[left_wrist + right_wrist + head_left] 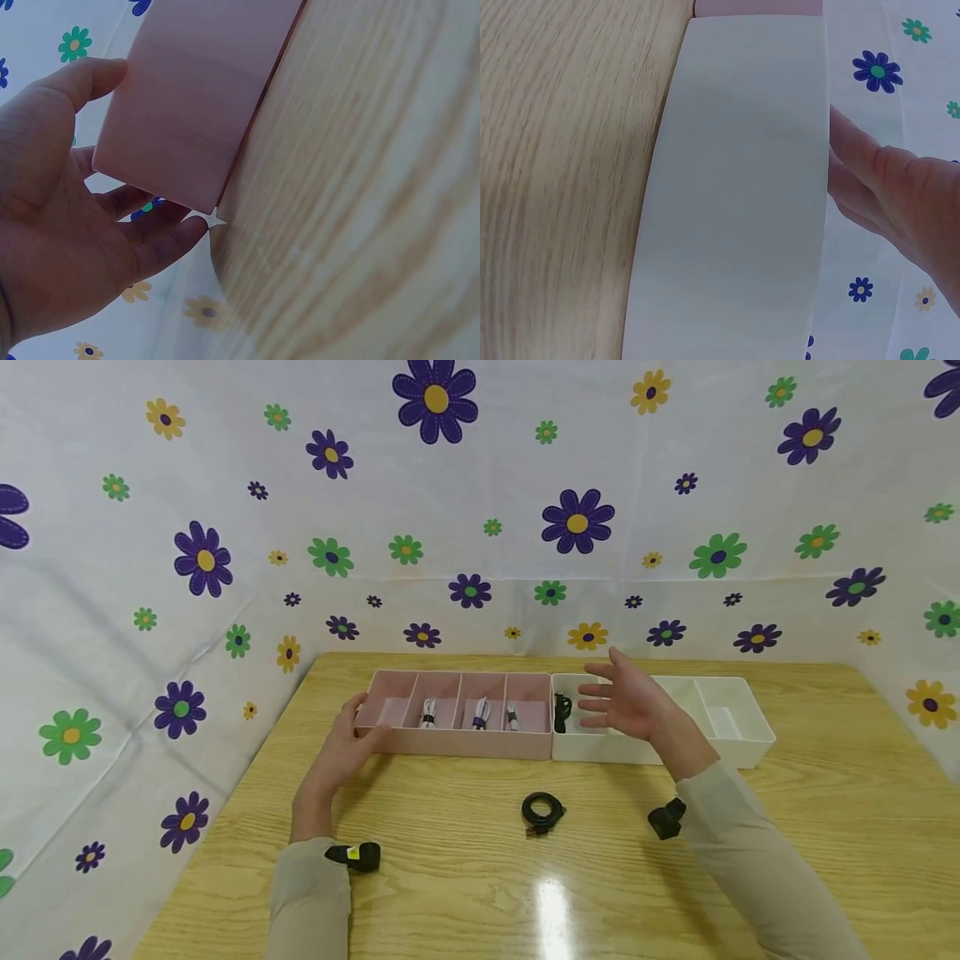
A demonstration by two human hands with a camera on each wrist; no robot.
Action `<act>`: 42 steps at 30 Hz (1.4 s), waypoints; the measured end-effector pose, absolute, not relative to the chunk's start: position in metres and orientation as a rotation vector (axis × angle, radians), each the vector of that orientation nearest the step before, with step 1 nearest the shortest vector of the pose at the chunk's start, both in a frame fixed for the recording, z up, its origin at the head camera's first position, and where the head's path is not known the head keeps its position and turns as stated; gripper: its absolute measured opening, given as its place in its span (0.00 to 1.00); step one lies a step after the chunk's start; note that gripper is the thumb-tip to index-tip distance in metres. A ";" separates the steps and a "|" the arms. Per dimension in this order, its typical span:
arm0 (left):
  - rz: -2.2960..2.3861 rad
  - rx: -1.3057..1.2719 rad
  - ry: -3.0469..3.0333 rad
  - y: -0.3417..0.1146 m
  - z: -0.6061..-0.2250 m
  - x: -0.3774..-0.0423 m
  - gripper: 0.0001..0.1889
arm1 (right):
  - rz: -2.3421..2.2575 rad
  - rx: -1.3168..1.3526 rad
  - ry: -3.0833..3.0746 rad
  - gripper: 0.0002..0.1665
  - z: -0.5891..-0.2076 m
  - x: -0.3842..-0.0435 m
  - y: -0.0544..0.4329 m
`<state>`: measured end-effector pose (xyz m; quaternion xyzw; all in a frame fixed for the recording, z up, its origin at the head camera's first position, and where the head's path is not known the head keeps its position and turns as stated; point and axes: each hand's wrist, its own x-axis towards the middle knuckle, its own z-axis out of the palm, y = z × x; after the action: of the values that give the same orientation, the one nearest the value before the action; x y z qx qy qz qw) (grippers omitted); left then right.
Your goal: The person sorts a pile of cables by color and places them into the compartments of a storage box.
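My left hand [345,747] grips the left end of a pink divided organizer box [457,743]. Its thumb lies at the front rim and its fingers reach round the end wall, as the left wrist view shows beside the pink wall [195,97]. Three compartments of that box hold bundled white cables [481,714]. Over a white divided organizer box [738,752] hovers my right hand [633,700], fingers spread and holding nothing. A bundled black cable [562,712] lies in the white box's left compartment. My right hand hides part of the box's middle.
On the wooden table [435,877], in front of the boxes, lies a coiled black cable [542,812]. The two boxes stand end to end near the back edge. Behind them hangs a flowered white cloth [495,477]. A black wrist camera [364,857] sits on the left sleeve.
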<state>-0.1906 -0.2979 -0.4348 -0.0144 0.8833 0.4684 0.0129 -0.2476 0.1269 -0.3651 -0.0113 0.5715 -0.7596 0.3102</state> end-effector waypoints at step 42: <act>1.405 -0.029 2.781 -0.301 -0.434 -0.191 0.42 | -2.262 -0.377 1.021 0.43 -0.386 -0.186 0.203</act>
<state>-0.1908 -0.3006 -0.4339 -0.0094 0.8925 0.4508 0.0131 -0.1859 0.2026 -0.3857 -0.1426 0.3867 -0.8567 0.3103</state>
